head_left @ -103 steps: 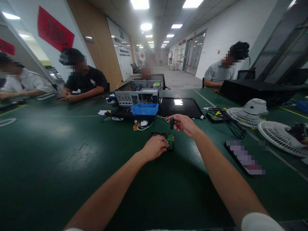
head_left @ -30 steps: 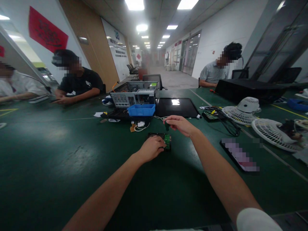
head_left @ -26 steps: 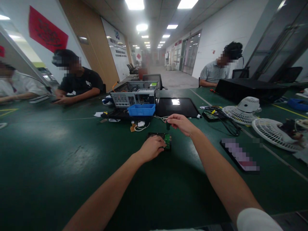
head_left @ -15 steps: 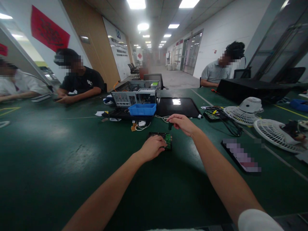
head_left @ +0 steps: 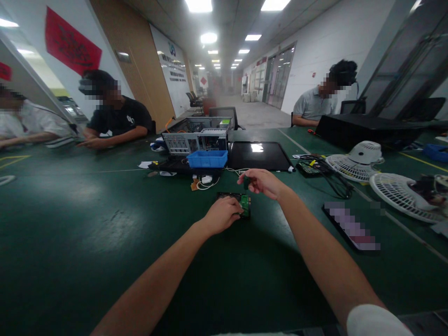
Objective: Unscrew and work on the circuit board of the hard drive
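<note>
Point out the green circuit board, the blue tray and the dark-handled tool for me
Green circuit board point(head_left: 246, 201): head view, on its exposed green surface.
Blue tray point(head_left: 207, 162): head view, on its front wall.
Dark-handled tool point(head_left: 246, 182): head view, on its handle.

"How's it lit in here?"
"Cool and white, ceiling lights running back in rows to a hazy far end."
"And to our left?"
"Wood panelling, then a white lettered sign board, with a red paper banner nearer us."
"The right?"
"Mostly white wall, broken by glass doors farther back."
"And the floor?"
"Pale grey, with a dark-backed chair standing just beyond the far edge of this wide green table"
</note>
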Demonstrator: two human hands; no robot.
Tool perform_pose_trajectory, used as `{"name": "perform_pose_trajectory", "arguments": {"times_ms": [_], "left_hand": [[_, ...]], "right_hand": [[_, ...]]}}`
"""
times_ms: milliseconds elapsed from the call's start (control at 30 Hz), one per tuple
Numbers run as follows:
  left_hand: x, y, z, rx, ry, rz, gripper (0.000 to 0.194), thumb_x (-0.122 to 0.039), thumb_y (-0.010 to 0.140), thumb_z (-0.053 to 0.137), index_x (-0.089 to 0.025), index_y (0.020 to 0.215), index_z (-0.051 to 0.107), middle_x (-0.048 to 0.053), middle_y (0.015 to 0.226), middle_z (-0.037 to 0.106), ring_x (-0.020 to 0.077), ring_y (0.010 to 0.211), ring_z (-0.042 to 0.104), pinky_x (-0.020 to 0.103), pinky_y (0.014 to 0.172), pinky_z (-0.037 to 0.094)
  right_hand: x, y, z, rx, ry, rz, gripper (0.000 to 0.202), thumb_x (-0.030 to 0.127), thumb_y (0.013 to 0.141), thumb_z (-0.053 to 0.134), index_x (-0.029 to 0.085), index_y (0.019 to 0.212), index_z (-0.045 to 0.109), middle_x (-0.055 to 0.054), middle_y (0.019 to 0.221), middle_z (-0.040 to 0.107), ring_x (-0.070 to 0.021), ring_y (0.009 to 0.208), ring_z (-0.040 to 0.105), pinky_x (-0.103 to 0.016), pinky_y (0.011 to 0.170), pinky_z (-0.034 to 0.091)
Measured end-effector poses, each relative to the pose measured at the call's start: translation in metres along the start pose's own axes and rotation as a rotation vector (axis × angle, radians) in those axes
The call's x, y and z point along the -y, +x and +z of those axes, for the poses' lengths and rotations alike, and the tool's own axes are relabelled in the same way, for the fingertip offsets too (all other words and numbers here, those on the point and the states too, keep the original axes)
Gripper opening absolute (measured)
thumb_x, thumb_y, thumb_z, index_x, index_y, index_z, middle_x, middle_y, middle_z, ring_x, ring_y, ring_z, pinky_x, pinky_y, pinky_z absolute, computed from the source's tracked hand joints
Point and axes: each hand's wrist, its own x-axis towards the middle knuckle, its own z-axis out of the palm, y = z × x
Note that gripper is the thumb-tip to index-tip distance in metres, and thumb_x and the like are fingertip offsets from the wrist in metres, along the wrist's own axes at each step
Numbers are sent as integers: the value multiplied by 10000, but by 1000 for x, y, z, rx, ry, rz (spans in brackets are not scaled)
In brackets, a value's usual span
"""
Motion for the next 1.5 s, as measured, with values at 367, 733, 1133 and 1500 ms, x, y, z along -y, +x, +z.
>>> {"name": "perform_pose_trajectory", "arguments": {"times_ms": [367, 733, 1133, 1500], "left_hand": [[0, -1, -1, -3, -6, -1, 239, -227, 923, 680, -229, 1159, 721, 61, 1148, 675, 241, 1106, 599, 403, 1015, 454], [-1, -1, -2, 1, -2, -9, 237, -218, 914, 695, -224, 1150, 723, 63, 1156, 673, 239, 1109, 600, 400, 1010, 461], [-2, 0, -2, 1, -11, -12, 215, -226, 918, 687, -231, 1127, 734, 50, 1157, 681, 239, 1094, 605, 395, 1001, 465], [-3, 0, -4, 2, -12, -9, 213, -229, 922, 676, -231, 1127, 736, 60, 1155, 679, 243, 1104, 601, 401, 1005, 462]], "right_hand": [[-4, 2, -7, -12, 14, -25, 295, 357, 833, 734, 208, 1085, 694, -73, 985, 732, -109, 598, 563, -215, 462, 401], [-6, 6, -13, -148, -82, -69, 242, 351, 730, 812, 180, 825, 670, 11, 715, 609, -102, 596, 533, -228, 496, 381], [-2, 2, -7, -39, -50, 7, 257, 335, 851, 644, 185, 1043, 728, -77, 1004, 733, -85, 526, 518, -227, 415, 305], [-4, 1, -2, 47, 112, 49, 129, 300, 903, 618, 172, 922, 605, -121, 979, 745, -139, 630, 639, -248, 553, 507]]}}
